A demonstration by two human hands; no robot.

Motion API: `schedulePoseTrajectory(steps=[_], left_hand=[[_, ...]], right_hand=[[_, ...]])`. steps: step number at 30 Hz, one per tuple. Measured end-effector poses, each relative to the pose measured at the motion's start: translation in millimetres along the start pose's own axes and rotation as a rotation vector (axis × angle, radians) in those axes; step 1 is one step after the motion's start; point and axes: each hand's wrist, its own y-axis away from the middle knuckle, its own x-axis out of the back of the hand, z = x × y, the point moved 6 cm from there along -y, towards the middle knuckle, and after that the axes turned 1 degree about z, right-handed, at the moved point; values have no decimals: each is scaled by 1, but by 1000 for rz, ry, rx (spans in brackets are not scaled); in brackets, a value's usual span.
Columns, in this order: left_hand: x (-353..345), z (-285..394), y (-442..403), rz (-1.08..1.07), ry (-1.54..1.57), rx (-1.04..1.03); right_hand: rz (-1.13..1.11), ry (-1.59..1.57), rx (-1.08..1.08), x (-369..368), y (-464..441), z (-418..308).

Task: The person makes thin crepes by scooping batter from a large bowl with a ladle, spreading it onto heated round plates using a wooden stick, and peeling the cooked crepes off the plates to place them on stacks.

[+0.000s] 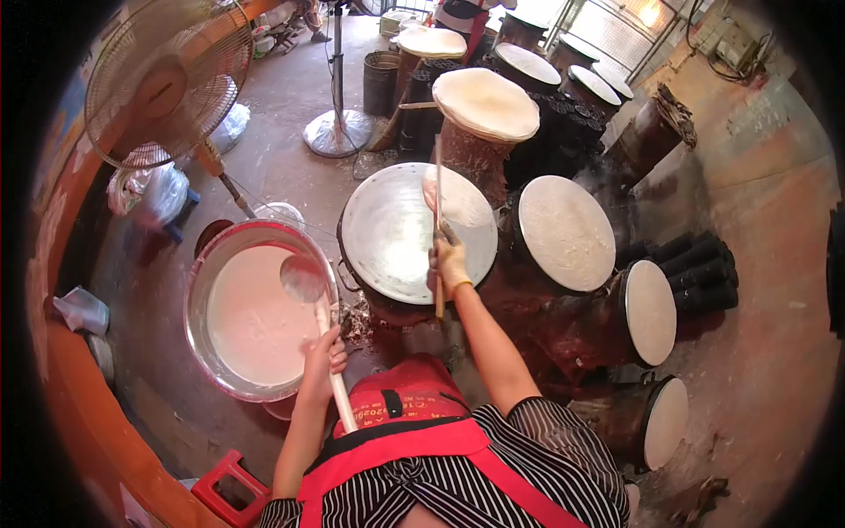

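My left hand (324,356) is wrapped round the pale handle of a ladle (303,278), whose round bowl is over the near right part of a big basin (195,330) of pinkish-white batter (257,315). My right hand (451,257), in a yellowish glove, grips a long thin wooden stick (438,167) that lies across a round griddle (383,233). White batter (465,204) covers part of the griddle to the right of the stick, with a pinker lump against the stick. Left of the stick the griddle surface is bare and shiny.
Round griddles with pale sheets (566,232) stand at the right and back. A stack of pale sheets (486,104) sits beyond my griddle. A fan (163,92) is at the left, a red stool (231,488) below, black cylinders (700,273) at right. Another person (459,13) stands behind.
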Motion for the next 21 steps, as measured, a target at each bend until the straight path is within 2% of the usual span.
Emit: schedulePoseTrajectory(steps=[1,3,6,8,15,17,20,21], left_hand=[[20,-8,0,13,45,22],[55,-22,1,29,99,42],[92,-41,9,118,297,99],[109,-50,15,278,325,72],[106,-73,19,362,276,-9],[93,-77,20,363,249,-25],[67,-82,21,413,216,-37],[62,-83,20,435,196,-64]], right_hand=[[-130,15,15,14,-4,2],[-41,19,0,47,30,2],[221,30,112,94,68,38],[211,100,107,85,85,41],[-68,71,66,9,1,20],[-147,140,8,3,11,-3],[-278,156,-83,37,23,-21],[-240,103,-113,51,45,-37]])
